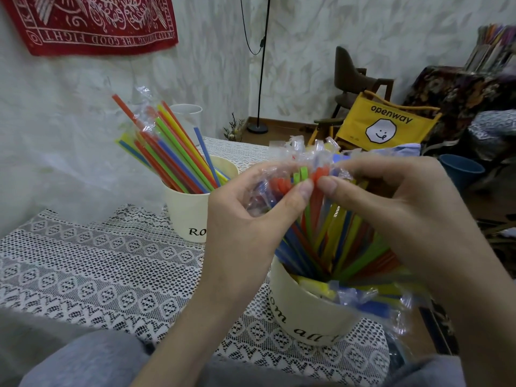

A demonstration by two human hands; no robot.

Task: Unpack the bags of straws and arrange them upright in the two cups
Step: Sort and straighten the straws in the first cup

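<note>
The near cup (pixel 310 314) was set at the tabletop's (pixel 97 263) right edge, with bare lace left of it. Its wrapped straws (pixel 321 236) were pinched at their tops by the left hand (pixel 245 219) and right hand (pixel 391 208), thumbs nearly touching. A far cup (pixel 187 216) was seen mid-table.

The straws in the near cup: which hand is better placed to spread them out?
Probably the right hand: it grips the straws directly above the near cup, while the left hand pinches their wrapped tops from the far-cup side.
</note>
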